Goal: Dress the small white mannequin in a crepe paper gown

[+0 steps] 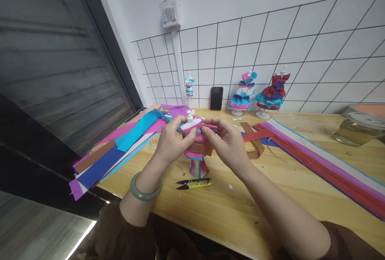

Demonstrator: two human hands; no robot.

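A small white dress form point(190, 122) stands upright in front of me, wrapped in pink and brown crepe-paper-like strips with a bit of blue at the lower edge. My left hand point(172, 139) grips its left side, fingers behind and thumb on the front of the bodice. At the upper right edge, my right hand point(226, 139) pinches a thin pink strip point(211, 126) against the form between thumb and fingers. Below the wrapped part, the base shows pink, white and red pieces. Thread snips point(195, 183) with yellow and dark handles lie just in front.
Coloured strips point(99, 167) are heaped at the left, and more strips point(325, 159) run across the right. Against the gridded wall stand a phone point(216, 98) and three dressed forms, including a red-and-blue one point(275, 91). A clear container point(359, 127) sits far right.
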